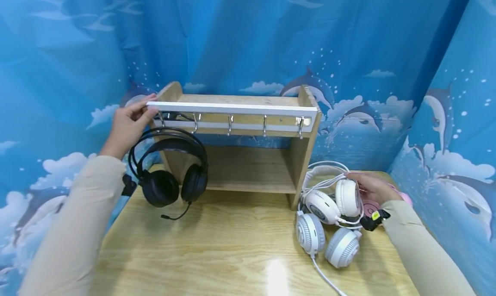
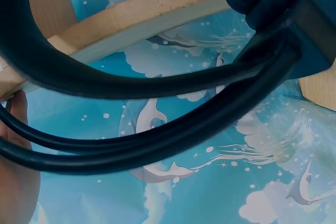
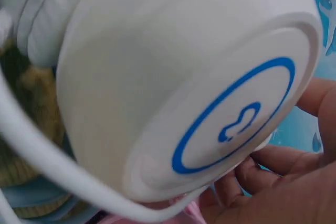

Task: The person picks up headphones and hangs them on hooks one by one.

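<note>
My left hand (image 1: 129, 126) grips the left end of the wooden rack (image 1: 304, 158), at its white hook rail (image 1: 232, 110). Black headphones (image 1: 156, 188) with a boom microphone hang from the leftmost hook, beside that hand; their headband (image 2: 131, 87) crosses the left wrist view. On the right, my right hand (image 1: 373, 188) holds white headphones (image 1: 348, 197) by an ear cup. That cup, marked with a blue ring (image 3: 231, 114), fills much of the right wrist view, fingers (image 3: 283, 161) at its side. Part of the headband is hidden under coiled white cable.
Grey-white headphones (image 1: 342, 248) lie in front of the held pair, their cable (image 1: 325, 276) running toward the front edge. Something pink (image 1: 370, 208) sits partly hidden behind my right hand. Several metal hooks (image 1: 230, 124) line the rail. A blue dolphin-print curtain (image 1: 240, 37) surrounds the table (image 1: 217, 248).
</note>
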Tool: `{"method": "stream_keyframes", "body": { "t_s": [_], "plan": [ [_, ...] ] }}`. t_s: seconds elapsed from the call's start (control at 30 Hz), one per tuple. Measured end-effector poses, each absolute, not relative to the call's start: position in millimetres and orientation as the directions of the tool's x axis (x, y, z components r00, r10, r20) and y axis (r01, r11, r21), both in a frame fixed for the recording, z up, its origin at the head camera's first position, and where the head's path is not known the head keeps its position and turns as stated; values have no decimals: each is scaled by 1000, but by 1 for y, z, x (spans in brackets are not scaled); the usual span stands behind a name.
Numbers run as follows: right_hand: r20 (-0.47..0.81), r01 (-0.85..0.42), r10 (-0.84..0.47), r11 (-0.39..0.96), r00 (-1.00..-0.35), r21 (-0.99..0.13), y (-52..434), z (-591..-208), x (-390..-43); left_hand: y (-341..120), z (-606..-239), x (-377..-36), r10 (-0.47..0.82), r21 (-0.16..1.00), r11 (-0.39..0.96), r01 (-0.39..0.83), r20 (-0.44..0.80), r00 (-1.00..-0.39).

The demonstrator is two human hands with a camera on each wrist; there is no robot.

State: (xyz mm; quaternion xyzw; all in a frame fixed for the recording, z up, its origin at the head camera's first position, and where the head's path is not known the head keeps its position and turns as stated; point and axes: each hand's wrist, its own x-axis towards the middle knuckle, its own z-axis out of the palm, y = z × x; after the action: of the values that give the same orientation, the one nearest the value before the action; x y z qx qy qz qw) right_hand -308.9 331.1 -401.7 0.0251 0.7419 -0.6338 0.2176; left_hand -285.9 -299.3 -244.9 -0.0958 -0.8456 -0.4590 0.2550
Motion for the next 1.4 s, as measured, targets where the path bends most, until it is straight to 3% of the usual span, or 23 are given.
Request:
{"method": "stream_keyframes", "body": {
  "t_s": [0.2,0.5,0.73,1.4],
  "plan": [
    [-342,259,-173,377,-924,-889,319,-391,-301,-301,-244,-286,-77,736,548,398,518,-852],
    [-351,254,-137,459,-926,-851,312,-385,-296,-301,-244,-286,-81,741,550,385,506,-859],
    [-399,294,-114,500,-910,-814,312,-384,-294,-301,-244,-286,-85,748,543,382,502,-861],
    [-188,179,31,492,-982,-852,303,-364,-270,-299,-245,-287,-81,745,546,383,503,-861]
  ]
}}
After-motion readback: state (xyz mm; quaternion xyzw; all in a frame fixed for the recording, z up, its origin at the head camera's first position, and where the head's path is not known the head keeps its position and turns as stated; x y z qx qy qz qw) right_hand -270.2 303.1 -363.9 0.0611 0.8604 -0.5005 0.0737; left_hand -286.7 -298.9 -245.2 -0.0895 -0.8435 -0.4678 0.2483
